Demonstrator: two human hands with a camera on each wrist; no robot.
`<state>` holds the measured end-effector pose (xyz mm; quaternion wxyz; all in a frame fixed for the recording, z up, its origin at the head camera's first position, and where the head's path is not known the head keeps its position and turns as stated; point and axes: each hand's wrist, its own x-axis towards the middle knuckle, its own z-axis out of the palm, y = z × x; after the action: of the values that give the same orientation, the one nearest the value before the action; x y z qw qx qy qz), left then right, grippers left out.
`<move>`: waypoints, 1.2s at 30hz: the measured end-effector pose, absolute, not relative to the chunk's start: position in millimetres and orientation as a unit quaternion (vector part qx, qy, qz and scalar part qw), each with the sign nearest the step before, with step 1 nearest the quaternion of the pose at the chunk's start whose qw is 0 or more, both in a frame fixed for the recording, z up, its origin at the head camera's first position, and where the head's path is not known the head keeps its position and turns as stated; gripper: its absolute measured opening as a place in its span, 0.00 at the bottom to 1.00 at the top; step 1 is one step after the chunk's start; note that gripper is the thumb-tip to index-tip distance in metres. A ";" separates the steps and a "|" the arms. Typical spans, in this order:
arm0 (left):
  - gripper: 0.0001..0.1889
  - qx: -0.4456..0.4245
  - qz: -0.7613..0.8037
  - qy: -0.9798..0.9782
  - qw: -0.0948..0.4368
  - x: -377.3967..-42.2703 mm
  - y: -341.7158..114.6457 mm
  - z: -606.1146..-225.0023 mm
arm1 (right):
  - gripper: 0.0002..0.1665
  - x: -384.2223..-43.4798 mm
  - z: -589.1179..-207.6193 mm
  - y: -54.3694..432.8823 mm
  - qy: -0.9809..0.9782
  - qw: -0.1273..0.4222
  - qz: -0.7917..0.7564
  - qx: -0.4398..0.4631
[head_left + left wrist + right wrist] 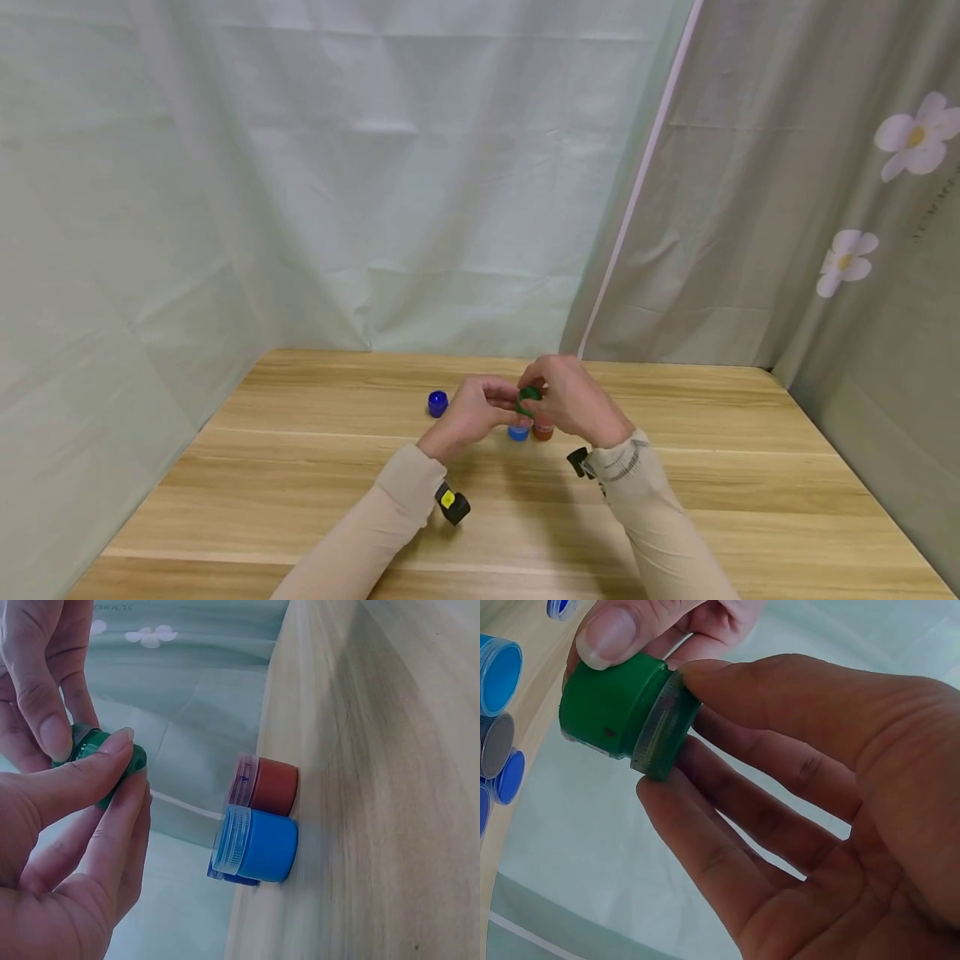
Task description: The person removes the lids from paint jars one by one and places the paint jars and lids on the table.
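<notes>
Above the table, both hands meet at a small green jar (pixel 611 705) with a clear ribbed lid (pixel 660 727). My left hand (pixel 467 418) pinches the jar's green body between thumb and fingers. On the lid side, the thumb and fingertips of my right hand (pixel 572 402) grip the rim. The lid appears to be on the jar. Just below the hands stand a light blue jar (pixel 270 846) and a red-brown jar (pixel 276 786), side by side with clear lids. A dark blue jar (pixel 438 404) stands apart, left of the left hand.
More jars with blue tops, among them a bright blue jar (pixel 510 776), and one with a greyish top (pixel 496 746) show at the right wrist view's left edge. The wooden table (pixel 300 475) ends at a pale curtain (pixel 450 208) behind.
</notes>
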<state>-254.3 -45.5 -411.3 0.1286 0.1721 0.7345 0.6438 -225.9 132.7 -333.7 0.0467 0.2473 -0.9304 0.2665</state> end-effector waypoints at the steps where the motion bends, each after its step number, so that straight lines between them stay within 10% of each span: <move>1: 0.15 0.173 0.643 0.734 0.129 -254.1 -45.7 -410.8 | 0.08 -225.9 -333.6 133.0 -0.930 0.047 0.265 0.249; 36: 0.15 0.157 0.648 0.739 0.100 -250.9 -40.7 -409.7 | 0.07 -224.2 -335.4 126.8 -0.938 0.069 0.267 0.210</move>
<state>-250.9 -40.7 -409.7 0.1005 0.1567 0.7388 0.6477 -224.2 126.8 -335.4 0.0692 0.2095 -0.9382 0.2666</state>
